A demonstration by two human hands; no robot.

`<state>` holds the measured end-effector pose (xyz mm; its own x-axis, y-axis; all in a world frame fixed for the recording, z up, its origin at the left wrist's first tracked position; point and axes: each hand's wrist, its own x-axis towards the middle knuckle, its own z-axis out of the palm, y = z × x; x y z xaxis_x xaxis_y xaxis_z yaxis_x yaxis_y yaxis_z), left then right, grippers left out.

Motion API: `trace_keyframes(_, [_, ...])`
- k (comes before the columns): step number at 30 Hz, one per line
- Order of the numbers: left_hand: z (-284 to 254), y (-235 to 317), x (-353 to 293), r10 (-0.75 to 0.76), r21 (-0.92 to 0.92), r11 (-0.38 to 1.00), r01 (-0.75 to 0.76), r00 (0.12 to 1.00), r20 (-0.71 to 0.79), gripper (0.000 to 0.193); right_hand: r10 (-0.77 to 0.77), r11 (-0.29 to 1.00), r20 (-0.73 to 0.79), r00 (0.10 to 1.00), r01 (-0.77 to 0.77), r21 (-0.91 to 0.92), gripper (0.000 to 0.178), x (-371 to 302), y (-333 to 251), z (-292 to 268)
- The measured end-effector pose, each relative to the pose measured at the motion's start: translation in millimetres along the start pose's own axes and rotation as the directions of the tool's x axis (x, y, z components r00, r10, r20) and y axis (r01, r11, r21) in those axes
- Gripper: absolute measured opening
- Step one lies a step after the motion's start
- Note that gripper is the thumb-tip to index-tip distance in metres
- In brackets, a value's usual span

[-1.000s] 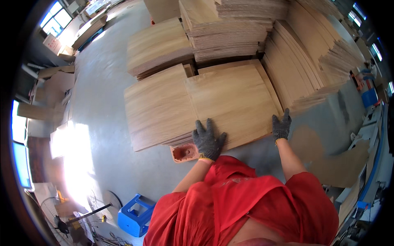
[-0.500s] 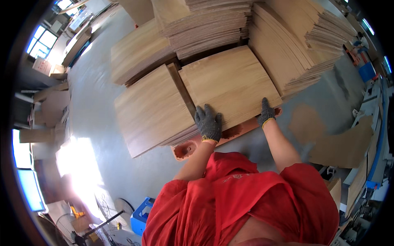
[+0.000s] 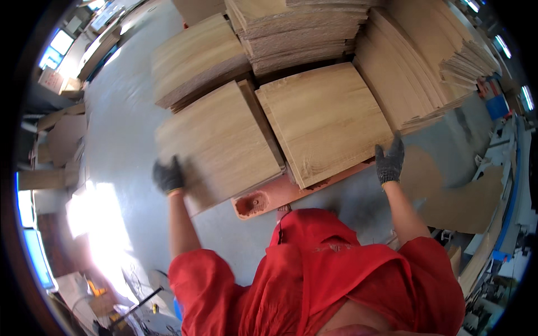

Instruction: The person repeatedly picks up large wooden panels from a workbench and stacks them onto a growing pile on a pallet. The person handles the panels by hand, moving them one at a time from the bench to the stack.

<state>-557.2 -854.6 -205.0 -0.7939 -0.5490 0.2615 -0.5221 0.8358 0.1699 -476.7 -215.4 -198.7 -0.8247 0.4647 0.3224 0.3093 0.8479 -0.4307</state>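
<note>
- Grey-gloved left hand (image 3: 169,175), blurred, has shifted from the right stack's (image 3: 328,120) near edge to the outer side of the left stack (image 3: 218,140); in my judgement, the hands now attend separate stacks
- Left hand's grip is spread, contact uncertain; right hand (image 3: 389,162) is unclenched at the right stack's near corner
- Pink base (image 3: 274,193) shows below both near edges; narrow gap between stacks
- Brown boards (image 3: 392,84) bound the right; grey floor (image 3: 120,140) runs along the left

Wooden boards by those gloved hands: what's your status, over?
Left hand at outer edge of left board stack, contact unclear. Right hand by right board stack, near corner. Orange pallet showing below; panel pile close on right.
</note>
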Motion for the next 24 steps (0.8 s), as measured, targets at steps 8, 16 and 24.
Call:
trace_keyframes(8, [26.0,-43.0,40.2,0.048,-0.596,0.723,0.348,0.836,0.546,0.069,0.203,0.965,0.428,0.880,-0.105,-0.241,0.091,123.9,-22.1,45.4])
trace_keyframes(16, [5.3,15.5,17.2,0.191,-0.677,0.700,0.228,0.854,0.485,0.053,0.283,0.950,0.486,0.827,-0.173,-0.260,0.098,134.2,-38.0,58.4])
trace_keyframes(24, [1.9,45.1,3.6,0.159,0.135,0.977,-0.165,0.986,0.054,0.076,-0.091,0.829,0.279,0.956,0.228,-0.511,0.074,81.0,-50.3,79.1])
